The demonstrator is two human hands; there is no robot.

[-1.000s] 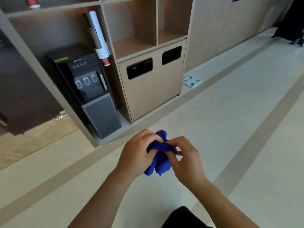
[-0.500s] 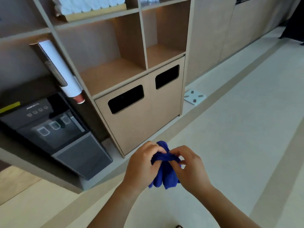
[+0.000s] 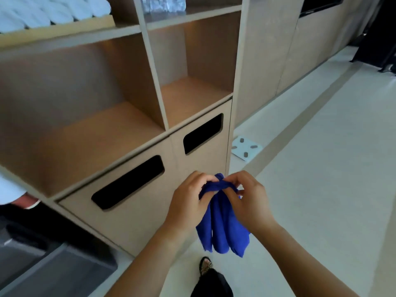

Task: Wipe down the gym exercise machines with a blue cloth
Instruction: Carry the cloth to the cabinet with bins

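Note:
A blue cloth (image 3: 222,228) hangs in folds in front of me, bunched at its top. My left hand (image 3: 188,202) pinches the top of the cloth from the left. My right hand (image 3: 248,202) pinches it from the right, fingers curled over the same bunched edge. Both hands are level, close together, over pale floor beside a wooden cabinet. No exercise machine shows clearly; a dark frame (image 3: 377,39) stands at the far right.
A wooden shelf unit (image 3: 150,86) with two slotted bin doors (image 3: 128,185) is close on my left. White rolled towels (image 3: 42,13) lie on an upper shelf. A dark water dispenser (image 3: 42,264) sits lower left. A white floor scale (image 3: 246,148) lies by the wall.
I have moved closer to the shelf unit, which now fills the left of the view. The cloth has unrolled and hangs lower from both hands.

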